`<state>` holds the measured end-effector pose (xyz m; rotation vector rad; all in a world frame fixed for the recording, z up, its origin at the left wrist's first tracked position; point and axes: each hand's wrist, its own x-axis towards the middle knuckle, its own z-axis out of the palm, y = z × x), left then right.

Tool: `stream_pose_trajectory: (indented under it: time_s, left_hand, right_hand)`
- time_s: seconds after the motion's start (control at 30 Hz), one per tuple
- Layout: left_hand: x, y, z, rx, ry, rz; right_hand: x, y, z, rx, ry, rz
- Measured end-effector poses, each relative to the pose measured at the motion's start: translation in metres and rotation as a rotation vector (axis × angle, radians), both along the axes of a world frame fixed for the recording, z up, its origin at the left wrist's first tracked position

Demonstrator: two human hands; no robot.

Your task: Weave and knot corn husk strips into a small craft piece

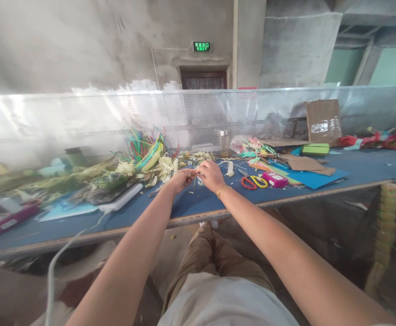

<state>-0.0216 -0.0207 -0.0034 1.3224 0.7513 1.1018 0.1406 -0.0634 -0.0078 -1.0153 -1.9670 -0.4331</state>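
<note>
Above the blue tabletop [198, 206], my left hand [182, 178] and my right hand [211, 174] meet fingertip to fingertip. Both are closed in a pinch on a thin pale strip [195, 180], mostly hidden by the fingers; its exact kind is unclear. Cream husk-like pieces [166, 165] lie just beyond my left hand, with one curled pale piece [230, 169] to the right of my right hand. Further right rest scissors [254, 182] with one orange and one yellow handle, beside a magenta box [275, 179].
A bundle of coloured strips [147, 151] stands behind, left of a bottle [224, 144]. Green fibrous material [99, 181] and a white power strip [121, 198] with a cable lie left. Cardboard [308, 163] and blue sheets [320, 178] are stacked right. A perforated metal screen [198, 108] borders the back.
</note>
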Motion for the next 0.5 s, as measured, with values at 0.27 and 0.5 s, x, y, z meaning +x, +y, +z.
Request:
stream_pose_trajectory:
  time_s: [0.27,0.5]
  left_hand:
    - [-0.001,0.0,0.0,-0.005,-0.024,-0.025]
    - [0.0,0.001,-0.003,0.183,0.142,0.013]
  right_hand:
    - [0.0,-0.001,-0.001,-0.01,0.156,0.014]
    - [0.0,0.015,-0.009,-0.241,0.517,0.086]
